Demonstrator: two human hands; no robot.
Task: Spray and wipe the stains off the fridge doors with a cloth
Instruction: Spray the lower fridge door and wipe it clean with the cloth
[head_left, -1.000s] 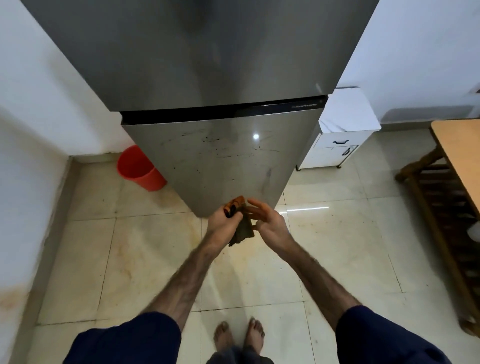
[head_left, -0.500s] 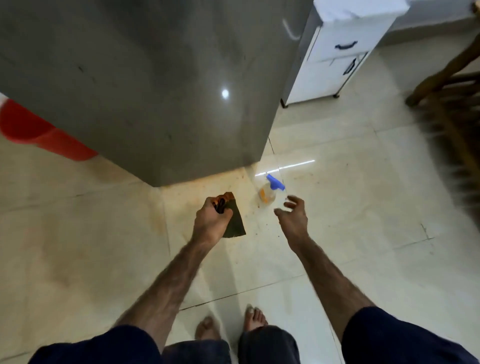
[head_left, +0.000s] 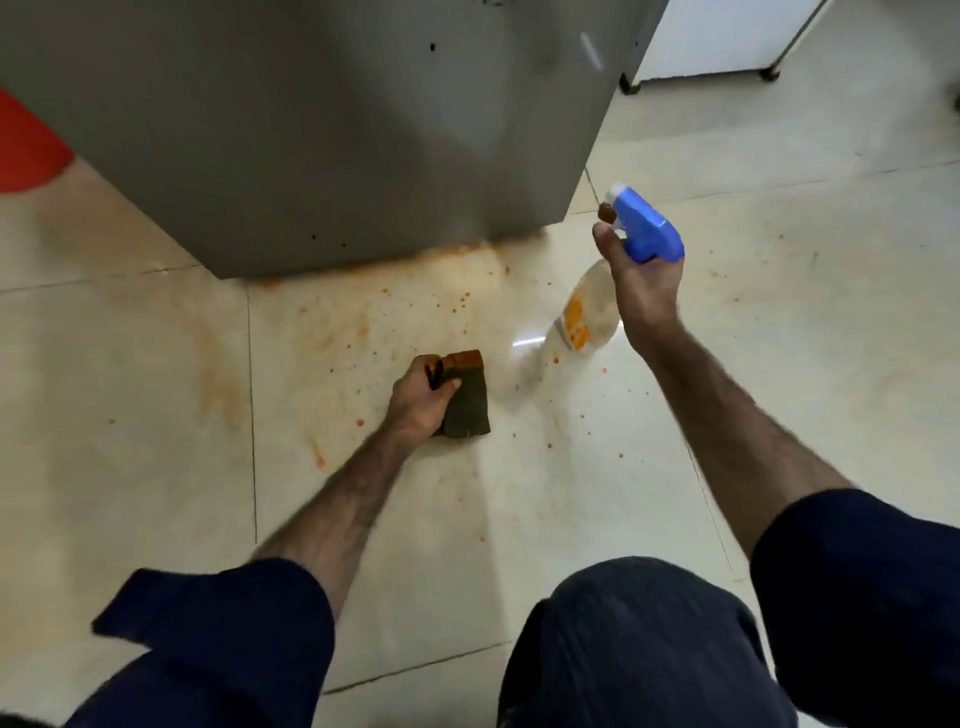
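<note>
Spraying looks like the step in hand: the right hand (head_left: 644, 291) grips the spray bottle (head_left: 631, 260) at right of frame, the left hand (head_left: 418, 402) clutches the cloth (head_left: 467, 402) at centre (low over the floor). Next, aim the nozzle at the fridge door (head_left: 337, 130), upper frame.

A single head-worn camera looks steeply down and forward, close above both hands, the left hand (head_left: 418, 402) and right hand (head_left: 641, 283); beyond them stands the grey metal fridge door (head_left: 322, 135).
</note>
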